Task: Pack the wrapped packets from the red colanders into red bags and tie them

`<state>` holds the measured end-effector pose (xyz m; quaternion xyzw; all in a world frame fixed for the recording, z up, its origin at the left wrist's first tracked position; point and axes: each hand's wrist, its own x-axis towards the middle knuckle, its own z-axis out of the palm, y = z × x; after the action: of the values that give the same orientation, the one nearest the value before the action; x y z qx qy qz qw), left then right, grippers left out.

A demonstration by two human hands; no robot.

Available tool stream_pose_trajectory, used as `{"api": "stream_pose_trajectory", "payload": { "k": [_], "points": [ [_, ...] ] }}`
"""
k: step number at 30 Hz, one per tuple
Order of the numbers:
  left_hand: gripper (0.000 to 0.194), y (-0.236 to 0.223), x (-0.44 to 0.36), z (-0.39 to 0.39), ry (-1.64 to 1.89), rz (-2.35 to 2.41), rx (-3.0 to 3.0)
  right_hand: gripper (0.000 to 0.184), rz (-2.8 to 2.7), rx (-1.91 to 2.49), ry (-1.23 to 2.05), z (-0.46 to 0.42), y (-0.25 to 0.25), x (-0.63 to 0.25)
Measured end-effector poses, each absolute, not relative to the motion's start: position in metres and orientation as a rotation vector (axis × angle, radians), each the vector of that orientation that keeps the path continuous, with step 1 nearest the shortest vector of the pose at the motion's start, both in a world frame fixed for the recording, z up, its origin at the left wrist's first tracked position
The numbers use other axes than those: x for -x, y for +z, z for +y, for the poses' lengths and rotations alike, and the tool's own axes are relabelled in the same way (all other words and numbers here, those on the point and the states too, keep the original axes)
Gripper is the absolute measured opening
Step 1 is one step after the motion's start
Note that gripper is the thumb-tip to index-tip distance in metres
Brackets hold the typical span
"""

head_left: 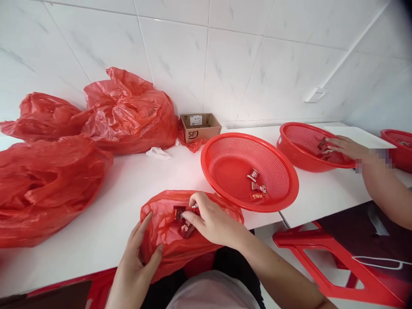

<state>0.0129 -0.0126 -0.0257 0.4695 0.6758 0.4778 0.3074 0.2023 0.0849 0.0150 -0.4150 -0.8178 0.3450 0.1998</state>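
A red plastic bag [170, 264] lies open at the table's front edge, with several small wrapped candies [180, 213] inside. My left hand [137, 253] grips the bag's left side, thumb and fingers around the plastic. Inside the bag's mouth, my right hand [207, 219] curls its fingers over candies; a shiny wrapper shows at the fingertips, the rest is hidden by the hand. Just behind the bag stands a red mesh basket [222, 171], tilted toward me, with a few wrapped candies [257, 186] on its right inner side.
Several full red bags [128, 116] crowd the left of the white table [128, 184]. A small cardboard box [201, 131] and white tissue [159, 153] lie behind. At right, another person's hand [346, 146] reaches into a second basket [296, 150]. A red stool [322, 257] stands below.
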Motion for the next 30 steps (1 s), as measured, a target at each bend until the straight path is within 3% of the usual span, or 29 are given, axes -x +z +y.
{"api": "stream_pose_trajectory", "payload": {
  "k": [9, 11, 14, 18, 24, 30],
  "points": [
    [0.062, -0.014, -0.004, -0.004, 1.22, 1.798, -1.287, 0.031, -2.269, 0.865, 1.122, 0.083, 0.056, -0.258],
    [0.064, -0.013, -0.003, -0.004, 1.217, 1.801, -1.276, 0.031, -2.201, 1.028, 0.965, 0.105, 0.058, -0.284],
    [0.065, -0.015, -0.002, -0.007, 1.188, 1.833, -1.254, 0.043, -2.312, 1.644, 0.568, 0.151, 0.049, -0.326],
    [0.068, -0.022, 0.003, -0.012, 1.167, 1.86, -1.205, 0.069, -2.567, 2.134, 0.595, 0.198, 0.028, -0.365],
    [0.074, -0.027, 0.005, -0.013, 1.149, 1.846, -1.278, 0.035, -2.672, 2.095, 0.777, 0.218, 0.016, -0.374],
    [0.065, -0.011, -0.006, -0.011, 1.198, 1.873, -1.275, 0.019, -2.458, 1.843, 0.86, 0.213, 0.063, -0.353]
  ]
}}
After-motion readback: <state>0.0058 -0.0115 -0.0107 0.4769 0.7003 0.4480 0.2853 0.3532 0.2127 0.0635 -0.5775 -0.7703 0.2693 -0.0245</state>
